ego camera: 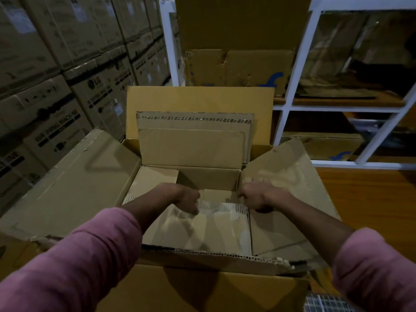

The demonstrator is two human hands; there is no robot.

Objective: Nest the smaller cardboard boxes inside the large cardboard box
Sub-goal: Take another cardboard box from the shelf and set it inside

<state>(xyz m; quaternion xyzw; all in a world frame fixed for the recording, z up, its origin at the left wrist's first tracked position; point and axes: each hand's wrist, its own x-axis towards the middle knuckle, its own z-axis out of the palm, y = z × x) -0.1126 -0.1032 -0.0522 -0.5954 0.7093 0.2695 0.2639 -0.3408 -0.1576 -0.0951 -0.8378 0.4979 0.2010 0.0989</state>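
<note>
A large cardboard box (67, 190) stands open in front of me, its flaps spread left, right and far. A smaller cardboard box (193, 149) sits inside it, its far flap upright and its near flap (202, 233) tilted toward me. My left hand (186, 199) grips the taped edge of that near flap from the left. My right hand (254, 197) grips the same edge from the right. Both sets of fingers are curled over the edge. The inside bottom of the smaller box is dark and mostly hidden.
Stacked printed cartons (56, 86) form a wall on the left. A white metal shelf rack (292, 64) with flattened and folded cardboard (238, 68) stands behind and to the right. A wooden surface (371, 199) lies on the right.
</note>
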